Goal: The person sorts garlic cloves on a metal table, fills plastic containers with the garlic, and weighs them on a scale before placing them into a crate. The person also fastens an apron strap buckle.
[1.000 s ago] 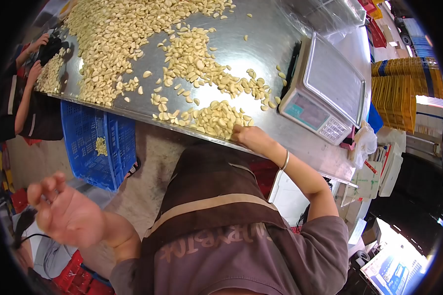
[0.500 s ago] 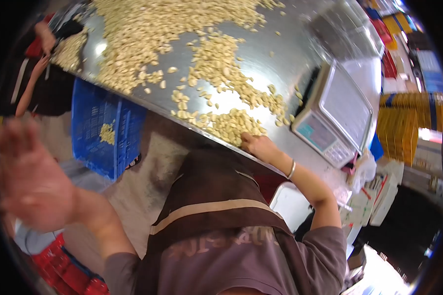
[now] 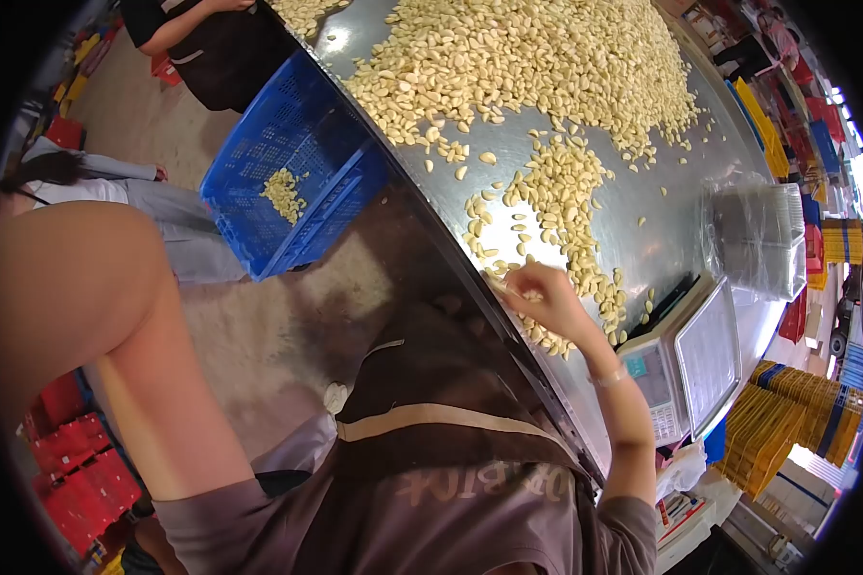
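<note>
Peeled garlic cloves (image 3: 527,72) cover much of the steel table (image 3: 633,206) in a broad heap, and a smaller strip of cloves (image 3: 566,182) runs down toward the near edge. Over that strip's near end my right hand (image 3: 547,305) is curled, with pale cloves showing at its fingers; how many it grips is hidden. A bracelet is on that wrist. My left arm is raised very close to the camera at the left, and my left hand (image 3: 67,287) fills that side with its fingers out of sight.
A digital scale (image 3: 676,359) stands right of my right hand, with clear plastic tubs (image 3: 759,235) behind it. Below the table edge, a blue crate (image 3: 259,115) holds some cloves. Another person's arm (image 3: 177,29) is at the top left. Yellow crates (image 3: 786,412) stand at right, red crates (image 3: 81,470) lower left.
The view has swung left, shifting the table rightward. My left hand, earlier spread open at the left, is now closer to the camera. My right hand remains by the cloves, fingers still curled.
</note>
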Demonstrator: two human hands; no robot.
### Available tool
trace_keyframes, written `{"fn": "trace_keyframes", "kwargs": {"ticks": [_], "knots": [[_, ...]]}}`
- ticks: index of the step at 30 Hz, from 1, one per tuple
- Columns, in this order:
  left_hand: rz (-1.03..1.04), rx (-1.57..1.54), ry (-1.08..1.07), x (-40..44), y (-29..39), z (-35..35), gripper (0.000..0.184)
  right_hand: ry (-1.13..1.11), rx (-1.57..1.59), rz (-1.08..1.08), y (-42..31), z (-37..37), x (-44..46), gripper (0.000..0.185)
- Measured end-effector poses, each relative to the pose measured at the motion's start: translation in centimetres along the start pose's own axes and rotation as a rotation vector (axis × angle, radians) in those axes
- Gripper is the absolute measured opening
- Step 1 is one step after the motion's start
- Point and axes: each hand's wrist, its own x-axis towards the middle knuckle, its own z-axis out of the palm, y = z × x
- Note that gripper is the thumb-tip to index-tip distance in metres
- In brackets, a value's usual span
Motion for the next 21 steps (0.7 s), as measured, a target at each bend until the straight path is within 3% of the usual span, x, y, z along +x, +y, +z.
{"fn": "trace_keyframes", "kwargs": {"ticks": [5,10,14,21], "knots": [[0.019,0.041,-0.007,0.3,0.8,-1.5,0.049,0.06,-0.007,-0.291,-7.8,-0.7,10.5,0.023],[0.024,0.093,-0.018,0.0,1.5,-3.0,0.05,0.294,0.043,-0.672,-15.2,-8.0,5.0,0.026],[0.024,0.124,-0.004,0.0,1.6,-4.1,0.051,0.306,-0.035,-1.038,-20.2,-9.8,-0.6,0.029],[0.064,0.097,-0.01,-0.5,1.4,-4.6,0.053,0.317,-0.145,-1.174,-22.2,-8.8,-1.0,0.033]]}}
